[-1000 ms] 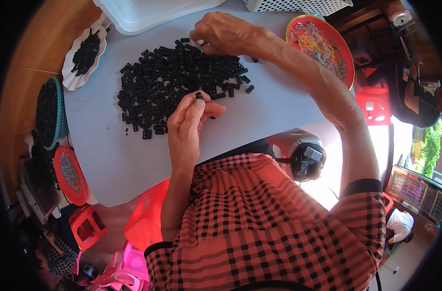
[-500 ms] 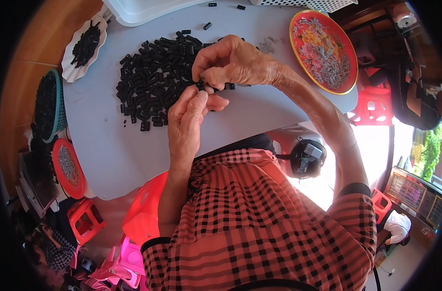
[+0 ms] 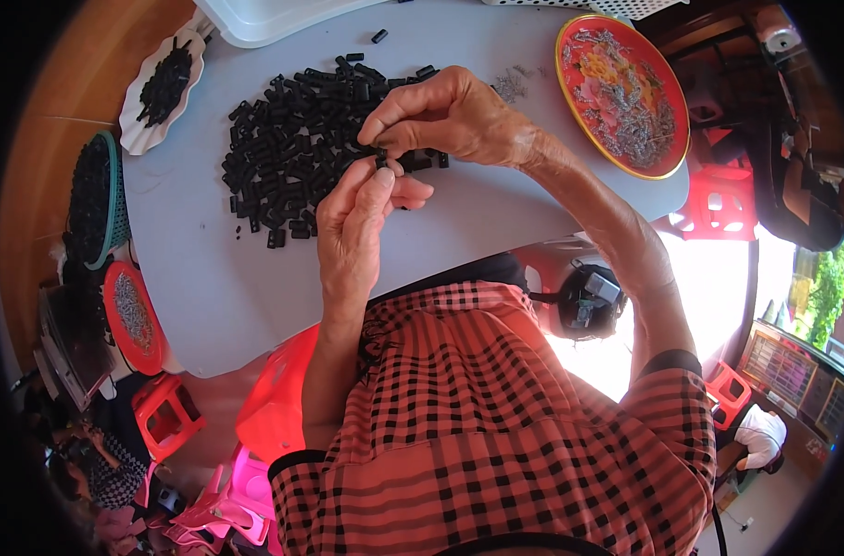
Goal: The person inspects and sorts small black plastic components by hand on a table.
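My left hand (image 3: 350,215) pinches a small black plastic piece (image 3: 381,161) between thumb and forefinger, just beyond the near side of the pile. Right above it, my right hand (image 3: 459,119) is closed in a pinch, thumb against forefinger, touching or nearly touching the top of that piece. Whatever sits in the right fingertips is too small to make out. A wide heap of black plastic pieces (image 3: 278,153), short and block-like, lies on the table left of and behind both hands. Part of the heap is hidden by my right hand.
On the grey table (image 3: 227,296), a red gold-rimmed tray (image 3: 565,83) of small metal parts stands at right, with loose metal bits (image 3: 510,85) nearby. A scalloped white dish (image 3: 144,139) holds black pieces at left. A white tray (image 3: 255,42) lies at the back; another red plate (image 3: 151,357) is lower left.
The right fingertips have shifted slightly left and up, so the black piece in my left fingers shows more. My left hand has barely moved.
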Action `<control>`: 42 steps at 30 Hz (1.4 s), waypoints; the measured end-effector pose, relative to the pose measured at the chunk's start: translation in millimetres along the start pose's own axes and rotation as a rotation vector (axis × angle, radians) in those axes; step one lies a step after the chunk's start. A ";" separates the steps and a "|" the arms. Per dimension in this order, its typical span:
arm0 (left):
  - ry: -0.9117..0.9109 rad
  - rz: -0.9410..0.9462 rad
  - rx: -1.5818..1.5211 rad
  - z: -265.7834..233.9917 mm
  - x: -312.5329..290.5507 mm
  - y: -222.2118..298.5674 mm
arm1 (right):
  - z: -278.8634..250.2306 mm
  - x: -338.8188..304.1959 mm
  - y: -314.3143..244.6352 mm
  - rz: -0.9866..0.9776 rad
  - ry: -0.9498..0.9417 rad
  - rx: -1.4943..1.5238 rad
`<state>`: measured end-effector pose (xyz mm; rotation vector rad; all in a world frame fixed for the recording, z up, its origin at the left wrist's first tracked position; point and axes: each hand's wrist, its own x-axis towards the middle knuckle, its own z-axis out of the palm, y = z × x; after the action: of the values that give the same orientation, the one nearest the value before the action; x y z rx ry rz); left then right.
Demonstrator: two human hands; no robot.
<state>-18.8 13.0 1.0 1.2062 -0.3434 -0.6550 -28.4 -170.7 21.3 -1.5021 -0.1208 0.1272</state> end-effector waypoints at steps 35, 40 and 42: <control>-0.268 -0.230 -0.685 -17.1 10.3 -9.0 | 19.7 -7.8 16.0 -0.216 0.128 0.152; -0.074 -0.132 -0.361 -8.3 5.0 1.9 | 12.8 -7.5 15.4 -0.201 0.077 0.001; -0.049 -0.079 -0.316 -9.2 7.1 7.2 | 15.3 -9.9 6.4 -0.312 0.116 -0.249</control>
<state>-6.0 16.8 3.9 0.9069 -0.2231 -0.7768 -40.6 -156.8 15.9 -1.7140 -0.2838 -0.2336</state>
